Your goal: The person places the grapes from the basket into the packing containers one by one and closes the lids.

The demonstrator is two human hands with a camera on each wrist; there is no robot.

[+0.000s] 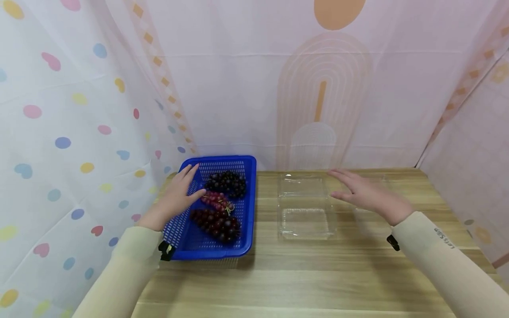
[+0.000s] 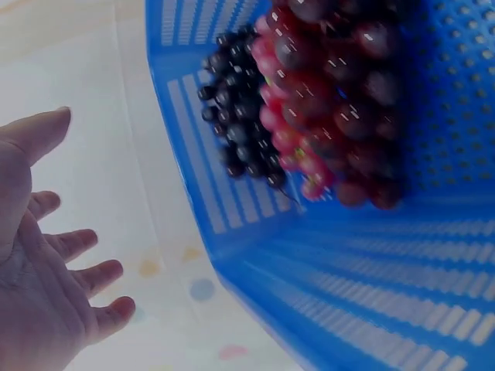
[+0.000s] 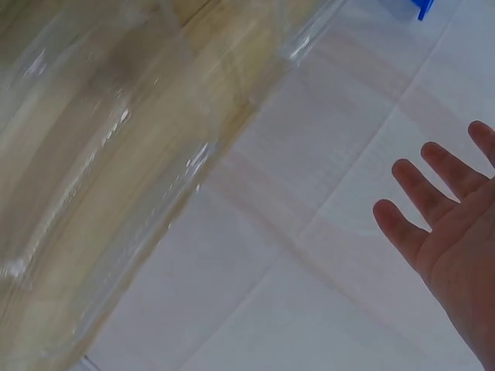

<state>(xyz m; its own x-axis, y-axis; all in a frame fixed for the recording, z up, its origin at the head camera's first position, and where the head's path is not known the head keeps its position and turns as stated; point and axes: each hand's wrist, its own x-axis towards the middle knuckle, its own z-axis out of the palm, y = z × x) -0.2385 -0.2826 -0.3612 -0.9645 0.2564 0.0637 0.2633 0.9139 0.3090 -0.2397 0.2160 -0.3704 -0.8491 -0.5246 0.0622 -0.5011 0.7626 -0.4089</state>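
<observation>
A blue plastic basket stands on the left of the table with three bunches of grapes inside. Black grapes lie at the back, small pinkish-red grapes in the middle and larger dark red grapes at the front. Over the basket's left side hovers my left hand, fingers spread and holding nothing. In the left wrist view its palm appears beside the basket. My right hand, also bare with fingers extended, is raised between a clear plastic box and a fainter clear container.
The wood-grain table meets a pale patterned curtain at its back edge. A dotted cloth hangs along the left, and another pale cloth borders the right side.
</observation>
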